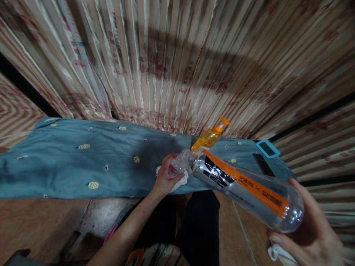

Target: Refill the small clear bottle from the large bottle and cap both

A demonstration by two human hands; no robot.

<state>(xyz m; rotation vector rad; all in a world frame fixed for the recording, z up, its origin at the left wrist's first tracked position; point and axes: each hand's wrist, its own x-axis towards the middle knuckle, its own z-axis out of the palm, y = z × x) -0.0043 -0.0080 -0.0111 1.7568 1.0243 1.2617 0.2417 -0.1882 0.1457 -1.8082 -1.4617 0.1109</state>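
Two hands grip one clear, orange-labelled plastic bottle [244, 188], seemingly light, slippery: right hand [310, 229] clasps its base, left hand [166, 177], holding white cloth [177, 181], pinches its neck.

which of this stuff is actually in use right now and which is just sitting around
In use:
- large clear bottle, tilted, base held in the right hand
- small clear container and white cloth, both in the left hand

Lying about:
- orange pump bottle
- blue-framed device
- dark flat device
- teal cloth covering the table
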